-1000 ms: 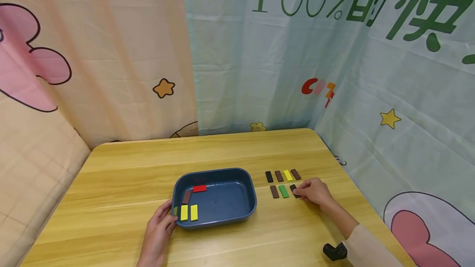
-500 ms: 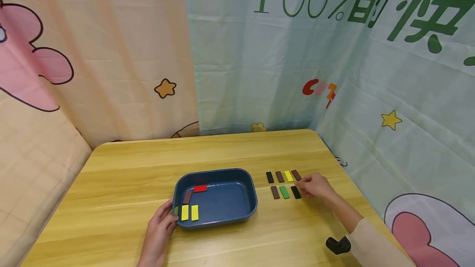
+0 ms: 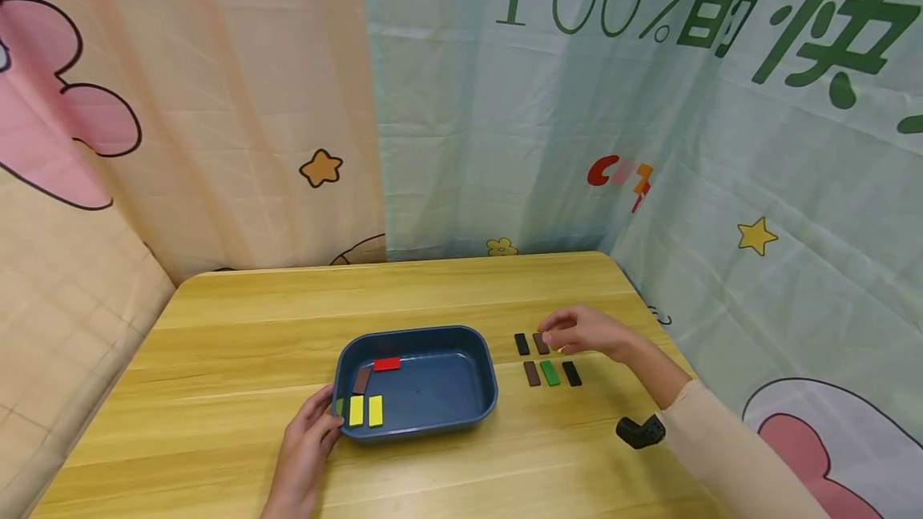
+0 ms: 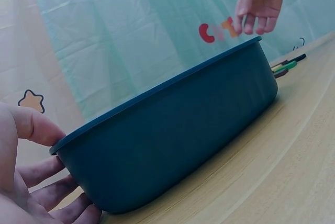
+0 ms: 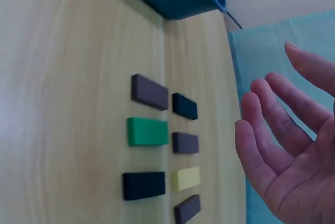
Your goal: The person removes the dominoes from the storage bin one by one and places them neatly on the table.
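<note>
Okay, I'm watching right hand (image 3: 593,332) hovering empty, thumb and fingers apart, seven blocks (image 5: 147,131) lying below it; left hand (image 3: 304,432) is pinching blue tray (image 3: 447,391). I'm fearing low fingertip sweep knocking blocks askew.

You are in a cloth-draped corner, whether of a home or a studio you cannot tell: printed curtains (image 3: 461,102) hang behind the wooden table (image 3: 238,327) and along its sides (playful ones, with an orange star (image 3: 320,168) and green lettering (image 3: 698,42)).
</note>
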Demonstrator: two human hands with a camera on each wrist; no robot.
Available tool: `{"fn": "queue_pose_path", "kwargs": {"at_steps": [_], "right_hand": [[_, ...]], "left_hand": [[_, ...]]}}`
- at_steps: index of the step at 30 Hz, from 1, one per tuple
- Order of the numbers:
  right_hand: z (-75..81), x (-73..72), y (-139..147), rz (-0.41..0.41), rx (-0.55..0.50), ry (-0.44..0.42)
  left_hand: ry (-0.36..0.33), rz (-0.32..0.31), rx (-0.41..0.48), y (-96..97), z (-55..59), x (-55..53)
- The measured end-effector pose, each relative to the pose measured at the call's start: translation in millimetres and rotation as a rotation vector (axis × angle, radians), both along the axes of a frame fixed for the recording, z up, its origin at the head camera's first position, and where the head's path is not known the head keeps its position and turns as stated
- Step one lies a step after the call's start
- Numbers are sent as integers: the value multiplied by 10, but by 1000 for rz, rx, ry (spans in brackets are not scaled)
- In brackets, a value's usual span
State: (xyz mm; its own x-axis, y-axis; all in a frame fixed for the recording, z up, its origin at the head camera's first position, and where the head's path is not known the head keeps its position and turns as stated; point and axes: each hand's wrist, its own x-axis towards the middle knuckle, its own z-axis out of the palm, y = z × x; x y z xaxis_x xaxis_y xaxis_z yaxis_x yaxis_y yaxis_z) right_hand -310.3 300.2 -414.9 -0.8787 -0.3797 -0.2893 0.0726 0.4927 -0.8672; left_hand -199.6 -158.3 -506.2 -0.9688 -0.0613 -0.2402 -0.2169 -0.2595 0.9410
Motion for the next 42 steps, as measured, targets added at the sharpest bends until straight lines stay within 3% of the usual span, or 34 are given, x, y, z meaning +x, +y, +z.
{"fn": "queue_pose_path", "kwargs": {"at_steps": [7, 14, 22, 26, 42], "right_hand": [[212, -113, -298, 77, 9, 44], [361, -186, -568, 150, 83, 67], [505, -301, -808, 352, 127, 128], [581, -330, -905, 413, 169, 143], [679, -482, -1493, 621, 288, 147]], "left_hand": [[7, 3, 6, -12, -4, -9], [4, 6, 8, -11, -11, -15], [-6, 2, 4, -32, -13, -17], [-6, 8, 6, -24, -14, -20], [-3, 17, -7, -20, -8, -15]]}}
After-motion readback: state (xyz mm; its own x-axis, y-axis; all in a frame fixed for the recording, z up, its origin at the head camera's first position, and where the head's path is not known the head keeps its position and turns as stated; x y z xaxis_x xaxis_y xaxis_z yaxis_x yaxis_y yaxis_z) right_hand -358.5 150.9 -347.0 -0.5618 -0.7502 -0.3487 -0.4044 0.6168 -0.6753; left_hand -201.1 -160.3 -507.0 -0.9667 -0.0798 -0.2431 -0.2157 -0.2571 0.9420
